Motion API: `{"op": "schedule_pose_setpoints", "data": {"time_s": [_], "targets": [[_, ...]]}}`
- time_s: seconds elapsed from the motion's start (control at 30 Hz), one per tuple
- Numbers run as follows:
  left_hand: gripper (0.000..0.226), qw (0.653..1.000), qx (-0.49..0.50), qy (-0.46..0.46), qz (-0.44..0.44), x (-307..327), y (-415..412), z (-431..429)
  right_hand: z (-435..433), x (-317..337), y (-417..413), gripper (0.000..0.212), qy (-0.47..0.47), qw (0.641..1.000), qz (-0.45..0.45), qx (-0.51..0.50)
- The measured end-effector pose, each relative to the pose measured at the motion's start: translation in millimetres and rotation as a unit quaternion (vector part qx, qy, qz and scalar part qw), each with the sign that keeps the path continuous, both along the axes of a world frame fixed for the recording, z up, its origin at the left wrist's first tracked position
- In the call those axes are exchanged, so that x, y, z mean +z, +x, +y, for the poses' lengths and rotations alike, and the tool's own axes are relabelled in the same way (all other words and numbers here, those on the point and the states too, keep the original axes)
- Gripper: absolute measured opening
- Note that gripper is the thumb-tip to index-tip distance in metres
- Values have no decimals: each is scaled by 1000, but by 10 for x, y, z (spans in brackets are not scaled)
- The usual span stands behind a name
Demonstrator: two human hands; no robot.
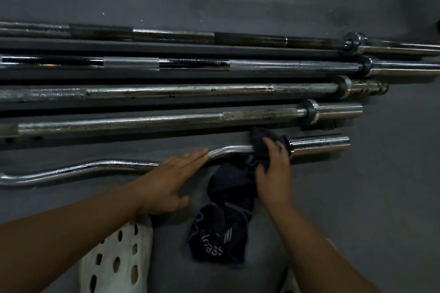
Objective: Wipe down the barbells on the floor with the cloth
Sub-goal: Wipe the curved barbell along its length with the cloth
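Dark cloth (pixel 229 200) in grip of right hand (pixel 273 169)

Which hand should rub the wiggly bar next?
The right hand. It grips the dark cloth bunched around the curl bar beside its sleeve. The left hand lies flat on the bar, holding no cloth.

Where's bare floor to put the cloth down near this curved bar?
Bare floor lies right of the curved bar, past its sleeve end, and beyond the farthest barbell. Crowded: narrow gaps between the straight bars, and the near side, where the cloth trails beside a white perforated shoe.
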State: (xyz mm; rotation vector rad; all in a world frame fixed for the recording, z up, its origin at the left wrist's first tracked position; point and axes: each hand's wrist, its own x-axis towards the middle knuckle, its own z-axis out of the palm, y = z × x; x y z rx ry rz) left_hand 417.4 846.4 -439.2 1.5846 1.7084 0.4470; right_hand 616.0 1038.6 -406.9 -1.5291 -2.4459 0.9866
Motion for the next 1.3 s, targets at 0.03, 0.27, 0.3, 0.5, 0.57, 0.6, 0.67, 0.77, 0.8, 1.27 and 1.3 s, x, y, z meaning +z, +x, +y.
{"op": "schedule_pose_setpoints", "data": {"time_s": [0.03, 0.27, 0.3, 0.5, 0.57, 0.6, 0.67, 0.77, 0.8, 1.27, 1.3], "targets": [[107, 1000, -1, 1, 2, -2, 8, -4, -113, 2, -35, 68, 6, 998, -18, -61], [106, 1000, 0, -6, -7, 42, -16, 5, -34, 18, -81, 71, -17, 980, -9, 197], [106, 1000, 1, -6, -6, 38, -14, 3, 88, 4, 31, 70, -10, 995, -4, 102], [108, 1000, -5, -15, 0, 66, -8, 23, -526, 67, -259, 70, -15, 978, -1, 209], [109, 1000, -9, -21, -2, 64, -24, 27, -208, 82, -187, 71, -31, 964, 1, 264], [109, 1000, -7, -21, -3, 50, -26, 21, -9, 59, -79, 71, -33, 979, 0, 199], [108, 1000, -6, -14, 2, 21, -10, 10, 104, 52, 50, 69, -13, 1000, -10, 8], [109, 1000, 0, -18, 2, 10, 8, -1, -395, 66, -216, 69, -32, 997, -39, 65], [108, 1000, 1, -14, 2, 27, 1, 9, -477, 86, -291, 69, -38, 985, -29, 166], [105, 1000, 3, -2, -5, 8, -7, -11, 96, 34, -118, 73, -32, 982, -46, 180], [106, 1000, 4, -1, -6, 2, -1, -12, 184, 36, 16, 73, 2, 996, -41, 83]]}}
